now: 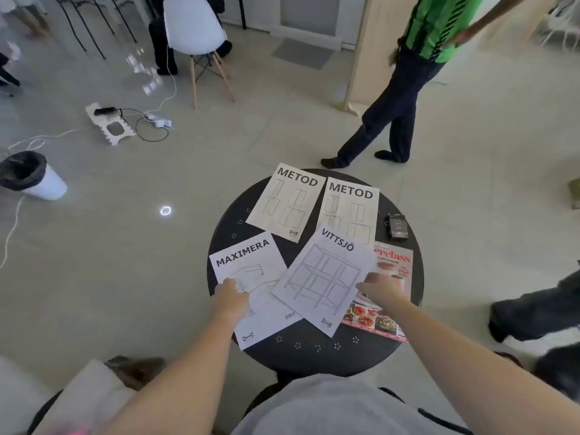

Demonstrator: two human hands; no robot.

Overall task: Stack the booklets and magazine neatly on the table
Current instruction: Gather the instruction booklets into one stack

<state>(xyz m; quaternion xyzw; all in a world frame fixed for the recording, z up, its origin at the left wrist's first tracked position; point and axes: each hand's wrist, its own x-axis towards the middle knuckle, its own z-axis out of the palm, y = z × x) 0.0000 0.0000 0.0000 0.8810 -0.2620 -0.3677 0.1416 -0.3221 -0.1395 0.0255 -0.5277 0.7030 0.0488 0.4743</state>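
Observation:
Several booklets lie spread on a round black table (314, 353). Two METOD booklets sit at the back, one on the left (285, 202) and one on the right (350, 211). The MAXIMERA booklet (251, 265) lies front left, and my left hand (230, 298) rests flat on it. A VITTSJÖ booklet (320, 277) overlaps both the MAXIMERA booklet and the red food magazine (394, 265) at the right. My right hand (379, 290) touches the right edge of the VITTSJÖ booklet, over the magazine; whether it grips anything is unclear.
A small black box (397, 226) lies on the table's right rim. A person in a green shirt (405, 89) stands beyond the table, and another person's leg (533, 309) is at the right. A white chair (194, 29), a bin (29, 175) and floor cables (150, 120) are at the left.

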